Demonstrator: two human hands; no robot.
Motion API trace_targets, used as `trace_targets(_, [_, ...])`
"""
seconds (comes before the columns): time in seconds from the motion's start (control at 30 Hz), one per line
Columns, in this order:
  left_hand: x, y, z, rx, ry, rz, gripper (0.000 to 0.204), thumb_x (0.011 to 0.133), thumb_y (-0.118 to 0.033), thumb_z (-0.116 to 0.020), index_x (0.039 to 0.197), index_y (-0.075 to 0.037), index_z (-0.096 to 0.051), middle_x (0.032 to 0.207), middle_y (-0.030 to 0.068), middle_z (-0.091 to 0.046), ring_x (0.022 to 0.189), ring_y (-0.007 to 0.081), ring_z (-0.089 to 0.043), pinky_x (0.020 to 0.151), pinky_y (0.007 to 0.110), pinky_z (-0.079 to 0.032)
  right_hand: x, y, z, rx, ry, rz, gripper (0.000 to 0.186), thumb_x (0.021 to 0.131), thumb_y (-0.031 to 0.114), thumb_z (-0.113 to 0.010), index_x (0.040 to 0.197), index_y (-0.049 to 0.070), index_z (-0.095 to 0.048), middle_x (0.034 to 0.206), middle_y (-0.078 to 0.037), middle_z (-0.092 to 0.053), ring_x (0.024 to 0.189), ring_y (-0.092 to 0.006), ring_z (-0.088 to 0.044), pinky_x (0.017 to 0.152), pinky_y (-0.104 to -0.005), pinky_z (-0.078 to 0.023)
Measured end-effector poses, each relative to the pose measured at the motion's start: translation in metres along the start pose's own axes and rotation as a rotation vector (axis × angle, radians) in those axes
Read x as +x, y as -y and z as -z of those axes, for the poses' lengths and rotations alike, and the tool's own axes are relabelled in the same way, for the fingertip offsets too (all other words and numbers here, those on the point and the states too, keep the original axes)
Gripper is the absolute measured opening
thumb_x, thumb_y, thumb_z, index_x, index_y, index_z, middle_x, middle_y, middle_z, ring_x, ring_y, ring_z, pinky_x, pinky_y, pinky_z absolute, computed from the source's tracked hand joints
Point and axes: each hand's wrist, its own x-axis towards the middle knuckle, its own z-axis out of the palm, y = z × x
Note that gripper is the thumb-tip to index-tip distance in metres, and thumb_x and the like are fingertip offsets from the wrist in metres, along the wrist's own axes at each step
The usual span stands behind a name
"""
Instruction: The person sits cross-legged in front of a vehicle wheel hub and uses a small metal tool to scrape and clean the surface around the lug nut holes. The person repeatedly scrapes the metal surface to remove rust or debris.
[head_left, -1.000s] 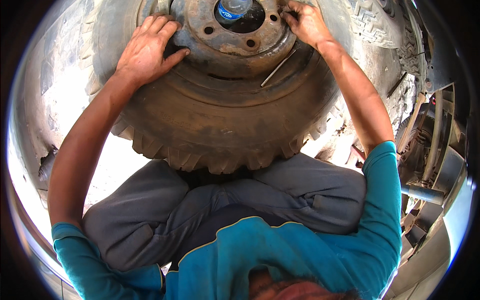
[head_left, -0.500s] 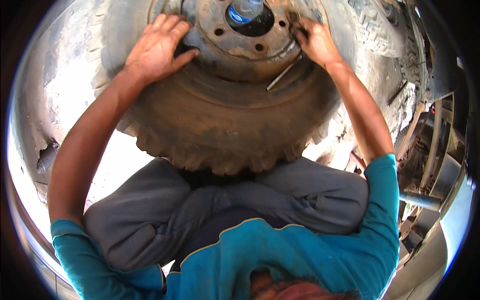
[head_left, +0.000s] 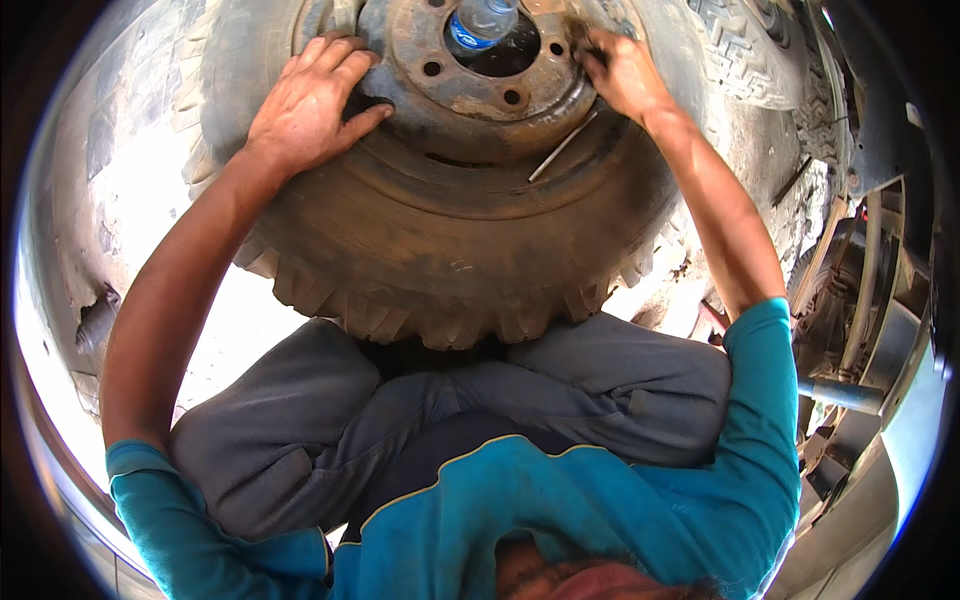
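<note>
Head view, right hand (head_left: 630, 80), fingertips (head_left: 595, 66) indistinct, wheel (head_left: 460, 190) cut off above.

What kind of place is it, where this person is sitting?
Probably a vehicle or tyre workshop. A big treaded tyre with a worn steel rim is in the middle, another tyre shows at upper right, and assorted metal parts crowd the right side.
</note>
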Motion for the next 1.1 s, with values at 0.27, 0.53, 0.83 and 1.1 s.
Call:
trace_targets(0.27, [0.003,-0.001,0.003,-0.017,0.018,0.005,0.054,0.091,-0.037,-0.074,0.132,-0.005,-0.06,0.14,0.0141,-0.056,0.137,0.0346,-0.046,0.117,0.044,-0.039,-0.006,0.006,0.011,-0.001,0.08,-0.071,0.02,0.094,0.013,-0.069,0.112,0.003,-0.069,0.105,-0.024,-0.072,0.101,-0.0455,-0.068,0.084,-0.0462,-0.056])
trace_targets(0.53, [0.002,0.0,-0.001,0.012,0.051,0.01,0.057,0.094,-0.043,-0.071,0.137,-0.008,-0.058,0.144,0.0127,-0.053,0.138,0.0305,-0.045,0.117,0.044,-0.038,-0.015,0.004,0.009,0.018,0.059,-0.028,0.022,0.092,0.014,-0.069,0.111,0.004,-0.07,0.1,-0.026,-0.072,0.097,-0.0477,-0.068,0.087,-0.051,-0.056])
trace_targets(0.83, [0.005,0.0,0.003,0.005,0.057,0.013,0.058,0.094,-0.043,-0.07,0.138,-0.007,-0.057,0.142,0.0125,-0.054,0.139,0.0305,-0.044,0.117,0.044,-0.039,-0.008,0.003,0.005,-0.004,0.024,-0.058,0.024,0.092,0.017,-0.068,0.111,0.003,-0.07,0.098,-0.027,-0.072,0.097,-0.0456,-0.069,0.085,-0.0511,-0.057])
trace_targets(1.1, [0.002,0.004,0.0,-0.014,-0.01,0.013,0.052,0.092,-0.035,-0.074,0.132,-0.006,-0.059,0.139,0.0123,-0.056,0.135,0.0337,-0.048,0.116,0.044,-0.04,-0.002,0.013,0.008,0.003,0.028,-0.055,0.021,0.092,0.014,-0.068,0.111,0.004,-0.07,0.098,-0.027,-0.071,0.098,-0.0473,-0.068,0.086,-0.0515,-0.057])
